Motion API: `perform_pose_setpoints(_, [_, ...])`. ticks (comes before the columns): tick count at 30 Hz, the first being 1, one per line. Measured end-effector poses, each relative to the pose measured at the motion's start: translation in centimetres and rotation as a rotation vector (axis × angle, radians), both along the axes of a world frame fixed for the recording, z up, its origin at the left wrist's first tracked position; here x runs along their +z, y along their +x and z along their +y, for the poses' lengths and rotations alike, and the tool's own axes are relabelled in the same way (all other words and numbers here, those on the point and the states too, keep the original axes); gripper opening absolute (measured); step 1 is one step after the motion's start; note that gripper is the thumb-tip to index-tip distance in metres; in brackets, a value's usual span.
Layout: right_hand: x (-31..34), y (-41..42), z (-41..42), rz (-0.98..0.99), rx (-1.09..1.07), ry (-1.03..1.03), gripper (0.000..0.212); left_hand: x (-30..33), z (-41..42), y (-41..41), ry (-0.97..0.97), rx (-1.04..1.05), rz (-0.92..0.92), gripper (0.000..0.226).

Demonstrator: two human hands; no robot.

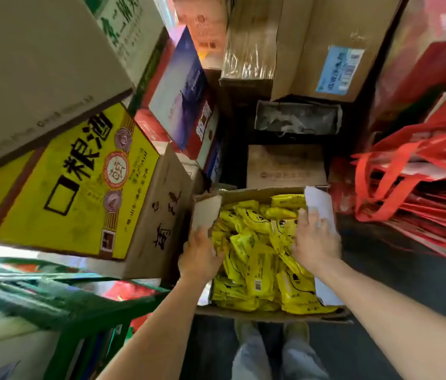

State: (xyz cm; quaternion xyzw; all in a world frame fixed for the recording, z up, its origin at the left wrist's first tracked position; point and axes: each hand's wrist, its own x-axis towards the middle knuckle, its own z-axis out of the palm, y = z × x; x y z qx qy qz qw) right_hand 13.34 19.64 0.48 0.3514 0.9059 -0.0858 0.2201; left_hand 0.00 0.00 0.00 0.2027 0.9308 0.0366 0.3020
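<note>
An open cardboard box [246, 195] stands on the floor in front of my feet, filled with several yellow snack packets [254, 259]. My left hand [201, 256] is at the box's left side, fingers on the left flap [206, 212]. My right hand [315, 242] reaches into the right side, fingers spread over the packets and against the white right flap [320, 204]. Whether either hand grips a packet is hidden by the back of the hand.
A yellow printed carton [79, 187] and stacked cartons crowd the left. Brown boxes [312, 45] pile up behind. Red bags [419, 182] lie at the right. A green frame [65, 297] stands at the lower left. Dark floor [380, 270] shows to the right.
</note>
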Motion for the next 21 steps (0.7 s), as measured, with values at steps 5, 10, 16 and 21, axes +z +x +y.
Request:
perform_pose_setpoints(5, [-3.8,0.9,1.2,-0.147,-0.460,-0.164,0.093,-4.5,-0.9,-0.9,-0.205,0.112,-0.204,0.119])
perform_pose_setpoints(10, [-4.1,2.0,2.6,-0.287,-0.485,-0.135,0.034,-5.8,-1.2,-0.9,-0.331,0.028,-0.162,0.072])
perform_pose_setpoints(16, [-2.9,2.4,4.8,-0.303,-0.309,-0.017,0.035,-4.0,-1.6,-3.6,-0.422,-0.062,0.013,0.037])
perform_pose_setpoints(21, [-1.6,3.6,7.0,-0.351,-0.277,-0.020,0.030,-3.4,-3.6,-5.8,-0.410,-0.104,0.051,0.039])
